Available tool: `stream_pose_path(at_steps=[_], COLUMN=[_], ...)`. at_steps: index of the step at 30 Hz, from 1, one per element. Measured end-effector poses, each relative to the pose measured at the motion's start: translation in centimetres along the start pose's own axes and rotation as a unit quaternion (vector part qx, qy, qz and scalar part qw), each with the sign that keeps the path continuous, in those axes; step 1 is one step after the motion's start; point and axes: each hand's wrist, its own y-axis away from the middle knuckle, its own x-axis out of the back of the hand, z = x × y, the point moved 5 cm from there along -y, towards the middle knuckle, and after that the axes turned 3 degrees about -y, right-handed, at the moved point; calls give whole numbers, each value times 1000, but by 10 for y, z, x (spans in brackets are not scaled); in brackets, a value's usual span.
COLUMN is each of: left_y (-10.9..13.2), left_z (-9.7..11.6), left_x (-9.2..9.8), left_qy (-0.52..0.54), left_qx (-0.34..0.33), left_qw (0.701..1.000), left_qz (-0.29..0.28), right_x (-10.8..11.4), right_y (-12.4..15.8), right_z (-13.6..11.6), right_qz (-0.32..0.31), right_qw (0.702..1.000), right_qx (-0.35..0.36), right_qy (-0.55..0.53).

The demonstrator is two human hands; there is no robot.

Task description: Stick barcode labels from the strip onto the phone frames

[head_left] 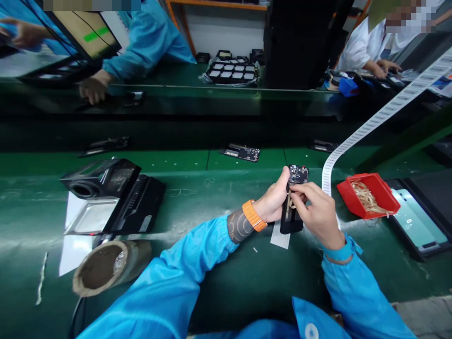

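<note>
My left hand (pixel 275 200) grips the side of an opened phone body (pixel 293 207), held upright above the green bench with its circuit board at the top. My right hand (pixel 316 209) is closed in a pinch over the phone's middle, pressing a thin tan strip against it. Both sleeves are blue; an orange band sits on my left wrist. A small white slip (pixel 280 239) lies on the bench just below the phone.
A red bin (pixel 369 195) of tan strips sits to the right, beside a dark tray (pixel 420 221) with a pale panel. A white tape strip (pixel 381 115) runs diagonally. A black device (pixel 113 195) and cardboard roll (pixel 106 266) stand left. Another phone body (pixel 242 152) lies on the belt. Other workers sit across.
</note>
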Motion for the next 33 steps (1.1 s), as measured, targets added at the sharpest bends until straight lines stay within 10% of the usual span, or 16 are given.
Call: stream_pose_path(at_steps=[13, 21, 28, 33], left_y=[11, 2, 3, 7], left_z=[-2, 19, -9, -15], left_x=[-3, -2, -11, -9], left_qy=[-53, 35, 7, -21], left_qx=[4, -51, -2, 4], left_qw=[995, 998, 999, 1000], left_qz=[80, 21, -41, 6], right_x=[-3, 140, 23, 4], right_y=[0, 36, 6, -6], right_z=[-7, 80, 3, 5], right_qz=[-122, 91, -54, -82], right_qw=[991, 952, 998, 996], right_qx=[-44, -197, -18, 5], right_qy=[41, 214, 22, 35])
